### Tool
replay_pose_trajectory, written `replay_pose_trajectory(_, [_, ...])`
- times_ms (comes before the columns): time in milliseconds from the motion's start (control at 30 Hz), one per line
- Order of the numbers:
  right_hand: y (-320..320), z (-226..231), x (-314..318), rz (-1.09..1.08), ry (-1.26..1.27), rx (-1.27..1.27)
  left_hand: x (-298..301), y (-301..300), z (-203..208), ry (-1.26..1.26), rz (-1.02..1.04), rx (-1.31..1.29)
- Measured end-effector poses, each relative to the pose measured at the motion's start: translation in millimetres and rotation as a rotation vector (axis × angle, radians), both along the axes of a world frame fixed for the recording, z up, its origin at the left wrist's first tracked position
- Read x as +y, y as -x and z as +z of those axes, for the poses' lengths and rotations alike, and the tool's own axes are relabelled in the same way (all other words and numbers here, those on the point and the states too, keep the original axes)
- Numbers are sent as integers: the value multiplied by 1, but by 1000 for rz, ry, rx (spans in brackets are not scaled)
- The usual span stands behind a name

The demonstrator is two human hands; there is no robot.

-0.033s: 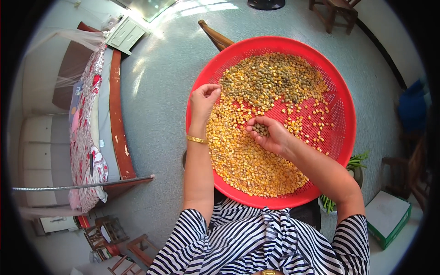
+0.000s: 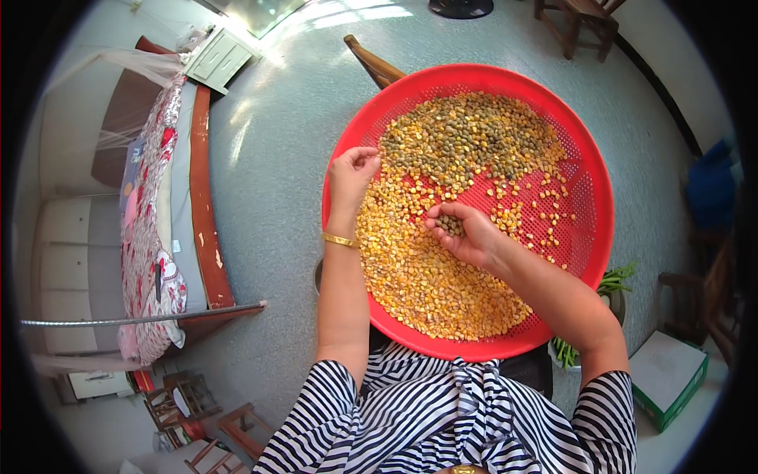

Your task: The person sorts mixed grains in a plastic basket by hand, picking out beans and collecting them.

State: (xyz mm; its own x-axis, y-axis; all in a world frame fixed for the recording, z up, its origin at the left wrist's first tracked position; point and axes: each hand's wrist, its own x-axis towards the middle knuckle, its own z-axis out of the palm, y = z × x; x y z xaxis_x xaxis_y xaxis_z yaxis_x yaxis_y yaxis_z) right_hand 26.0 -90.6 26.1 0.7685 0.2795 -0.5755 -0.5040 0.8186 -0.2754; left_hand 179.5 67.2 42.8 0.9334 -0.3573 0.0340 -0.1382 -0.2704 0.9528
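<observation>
A round red plastic sieve basket [image 2: 605,213] sits in front of me. Yellow corn kernels [image 2: 438,292] cover its near and left part. Toward the far side lies a mix of corn and greenish-brown beans [image 2: 454,130]. My right hand [image 2: 474,241] is cupped palm up over the middle, holding a small heap of these beans [image 2: 450,225]. At the basket's left rim, my left hand [image 2: 352,183] has thumb and forefinger pinched together; whatever is between them is too small to make out.
Green-stemmed vegetables [image 2: 616,278] show beside the basket's right edge. A green and white box [image 2: 671,371] stands on the floor at right. A bed [image 2: 207,213] is on the left, a small cabinet [image 2: 217,62] beyond it. A wooden chair [image 2: 576,28] is far right.
</observation>
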Motion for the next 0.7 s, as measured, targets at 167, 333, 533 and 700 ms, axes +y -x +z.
replay_pose_trajectory(167, [1,-9,2,53,-27,-50,-11,5,-9,-598,4,-256])
replay_pose_trajectory(333, [4,-8,6,92,-7,-92,-24,-1,-11,-722,-48,-319])
replay_pose_trajectory(533, [5,-9,5,57,-28,-81,-68,-5,-1,-536,-358,-129])
replay_pose_trajectory(700, [6,-12,7,42,-43,-85,-88,-12,27,-40,-341,119])
